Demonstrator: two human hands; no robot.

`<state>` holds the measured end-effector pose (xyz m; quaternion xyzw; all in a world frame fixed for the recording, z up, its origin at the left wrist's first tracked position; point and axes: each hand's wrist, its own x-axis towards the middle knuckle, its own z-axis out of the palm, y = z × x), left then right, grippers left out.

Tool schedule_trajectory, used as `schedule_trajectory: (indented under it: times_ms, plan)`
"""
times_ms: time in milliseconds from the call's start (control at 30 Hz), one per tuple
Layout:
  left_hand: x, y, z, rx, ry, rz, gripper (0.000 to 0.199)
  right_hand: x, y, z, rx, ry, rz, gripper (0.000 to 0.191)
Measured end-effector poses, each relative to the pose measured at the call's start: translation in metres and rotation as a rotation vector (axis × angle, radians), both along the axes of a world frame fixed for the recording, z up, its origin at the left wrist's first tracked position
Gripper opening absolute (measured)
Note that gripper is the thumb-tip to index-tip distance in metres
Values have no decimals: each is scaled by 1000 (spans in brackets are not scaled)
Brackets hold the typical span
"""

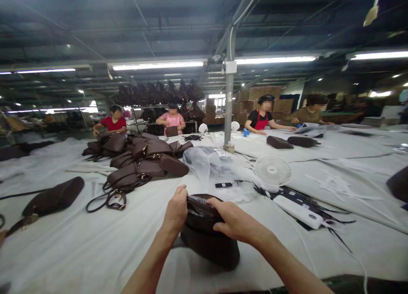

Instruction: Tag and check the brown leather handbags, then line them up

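A dark brown handbag (210, 245) stands on the white-covered table right in front of me, its opening facing up. My left hand (177, 209) is closed on the left end of the bag's rim. On the right side of the opening, my right hand (234, 219) grips the edge, thumb outside and fingers over the top. Some greyish, shiny material (199, 201) shows inside the mouth; I cannot make out what it is. The bag's bottom rests on the cloth, slightly tilted.
A pile of brown bags (143, 158) lies ahead left, with another bag (54, 198) at far left. Clear plastic (207, 162), a white fan (272, 172), a white power strip (298, 212) and black straps lie ahead right. A post (228, 98) rises mid-table; several people work across it.
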<state>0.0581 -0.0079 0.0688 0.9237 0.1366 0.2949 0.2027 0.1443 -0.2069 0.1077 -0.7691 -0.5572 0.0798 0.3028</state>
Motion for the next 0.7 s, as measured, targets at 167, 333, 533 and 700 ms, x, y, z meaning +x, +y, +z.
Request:
schedule_trajectory:
  times_ms: [167, 333, 533, 700]
  plan:
    - [1, 4, 14, -16, 98, 33, 21, 12, -26, -24, 381, 51, -68, 31]
    - [-19, -26, 18, 183, -254, -37, 32, 10, -40, -55, 447, 179, -172, 30]
    - [-43, -97, -6, 382, -384, -375, 14, -4, -26, -74, 651, 371, -290, 22]
    - [-24, -111, -12, 549, -216, -260, 26, -14, -23, -81, 795, 727, -298, 36]
